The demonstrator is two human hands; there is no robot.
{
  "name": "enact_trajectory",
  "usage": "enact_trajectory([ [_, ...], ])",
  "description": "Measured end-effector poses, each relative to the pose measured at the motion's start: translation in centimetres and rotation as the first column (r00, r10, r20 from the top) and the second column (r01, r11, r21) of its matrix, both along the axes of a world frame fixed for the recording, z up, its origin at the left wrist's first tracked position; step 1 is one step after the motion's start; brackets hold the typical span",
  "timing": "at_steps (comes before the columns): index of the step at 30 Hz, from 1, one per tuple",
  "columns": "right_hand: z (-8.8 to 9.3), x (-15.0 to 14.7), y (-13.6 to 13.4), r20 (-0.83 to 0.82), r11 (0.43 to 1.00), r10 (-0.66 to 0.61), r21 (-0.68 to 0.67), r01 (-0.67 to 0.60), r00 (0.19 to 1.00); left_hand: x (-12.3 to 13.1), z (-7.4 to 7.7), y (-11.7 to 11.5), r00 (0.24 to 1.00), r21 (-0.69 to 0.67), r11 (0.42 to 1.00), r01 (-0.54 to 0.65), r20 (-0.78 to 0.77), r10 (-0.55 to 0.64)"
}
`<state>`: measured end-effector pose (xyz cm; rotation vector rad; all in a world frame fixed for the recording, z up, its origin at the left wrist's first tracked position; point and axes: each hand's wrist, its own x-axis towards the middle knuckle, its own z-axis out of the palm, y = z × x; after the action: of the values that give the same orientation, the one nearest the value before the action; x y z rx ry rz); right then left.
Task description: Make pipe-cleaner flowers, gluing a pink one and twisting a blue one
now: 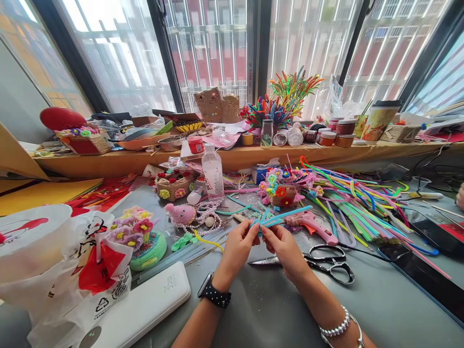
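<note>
Both hands meet near the middle of the view, pinching a bunch of light blue pipe cleaners (271, 221) whose ends stick out upward and to the right. My left hand (239, 244) closes thumb and fingers on its left side, and my right hand (282, 247) closes on the lower right side. The fingers partly hide where the blue stems cross. Black-handled scissors (331, 265) lie on the grey table under and beside my right wrist. Behind them rests a pink glue gun (315, 228). A small woven basket with fuzzy flowers (284, 193) stands just beyond my hands.
Loose coloured pipe cleaners (357, 212) spread at the right, near a dark phone (424, 275). A plastic bottle (212, 174) stands behind my left hand. At the left are a white power bank (145, 309) and a plastic bag (54, 285). Another person's hand (460, 197) shows at the right edge.
</note>
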<state>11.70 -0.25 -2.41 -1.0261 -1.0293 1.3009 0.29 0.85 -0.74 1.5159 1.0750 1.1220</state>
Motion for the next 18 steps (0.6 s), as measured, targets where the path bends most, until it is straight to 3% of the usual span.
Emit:
enact_trajectory([
  [4, -0.1, 0.2, 0.0, 0.040, 0.996, -0.025, 0.087, 0.021, 0.999, -0.2, 0.4, 0.0, 0.998, -0.028, 0.999, 0.038, 0.057, -0.036],
  [10, 0.9, 0.9, 0.0, -0.162, 0.995, -0.046, 0.085, 0.061, 0.986, -0.7, 1.3, -0.1, 0.991, -0.068, 0.994, 0.086, 0.113, -0.078],
  [13, 1.0, 0.8, -0.1, -0.111, 0.995, -0.055, 0.074, 0.063, 0.992, -0.7, 1.3, -0.1, 0.989, -0.078, 0.989, 0.122, 0.099, -0.114],
  [18, 0.8, 0.6, -0.3, 0.006, 0.988, -0.098, 0.122, 0.096, 0.995, -0.5, 0.8, 0.0, 0.995, -0.013, 0.999, 0.030, 0.095, -0.029],
])
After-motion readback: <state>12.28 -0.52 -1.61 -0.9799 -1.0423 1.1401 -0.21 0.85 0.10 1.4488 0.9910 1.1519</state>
